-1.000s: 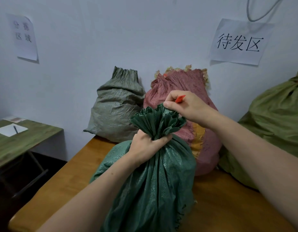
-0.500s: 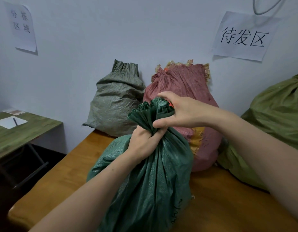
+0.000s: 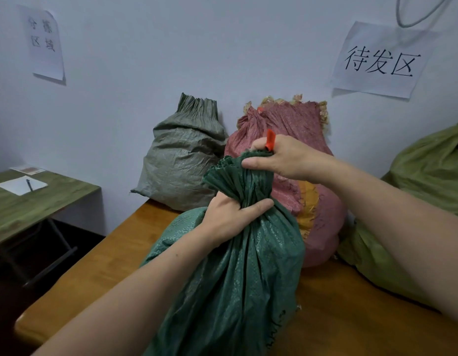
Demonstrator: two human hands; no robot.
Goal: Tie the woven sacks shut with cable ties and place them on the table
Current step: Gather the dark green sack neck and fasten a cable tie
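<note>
Red cable tie [image 3: 271, 140] newly upright between right fingers [image 3: 259, 145]; left fingers [image 3: 256, 208] tight around pleated neck of woven sack [image 3: 235, 278]

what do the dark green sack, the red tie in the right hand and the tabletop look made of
The dark green sack: woven plastic fabric, likely polypropylene; fine grid weave, slight sheen, crisp pleats. The red tie in the right hand: seemingly smooth plastic; only a short end shows. The tabletop: glossy orange-brown wood or laminate; light reflects off it.

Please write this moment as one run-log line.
left hand: grips dark green sack neck | right hand: pinches sack top, holds red cable tie | sack: on wooden table
</note>
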